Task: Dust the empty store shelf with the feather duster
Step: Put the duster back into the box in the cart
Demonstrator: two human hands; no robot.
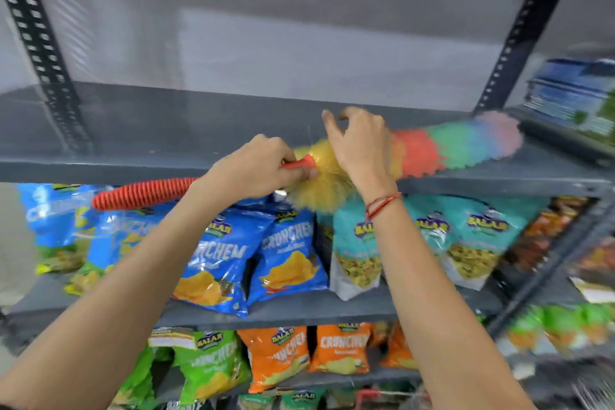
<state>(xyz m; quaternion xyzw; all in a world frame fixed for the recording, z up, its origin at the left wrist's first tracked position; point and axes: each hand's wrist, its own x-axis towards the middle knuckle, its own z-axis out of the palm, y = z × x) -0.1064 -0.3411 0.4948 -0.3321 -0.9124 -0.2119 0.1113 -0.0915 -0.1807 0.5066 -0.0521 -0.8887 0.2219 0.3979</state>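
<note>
1. The feather duster [459, 143] is lying across the front right part of the empty grey shelf [166, 130], its rainbow head running from yellow near the hands through red, green and blue to pink at the far right tip.
2. The left hand [256, 170] is closing around the duster's orange neck, just where the yellow fluff begins; the ribbed orange-red handle [143, 191] is sticking out to the left past the wrist and hanging in front of the shelf's edge.
3. The right hand [359, 143] is hovering over the yellow and red part of the duster with its fingers loosely curled and parted; it seems to be gripping nothing, though motion blur is making contact with the fluff hard to judge.
4. A red thread bracelet [382, 205] is sitting on the right wrist.
5. Blue chip bags [286, 260] and teal snack bags [466, 243] are standing on the shelf below.
6. Green bags [206, 366] and orange bags [342, 349] are filling the level under that.
7. Black perforated uprights [36, 43] are framing the rack, and a stack of blue packets [572, 93] is resting on the neighbouring shelf at the right.
</note>
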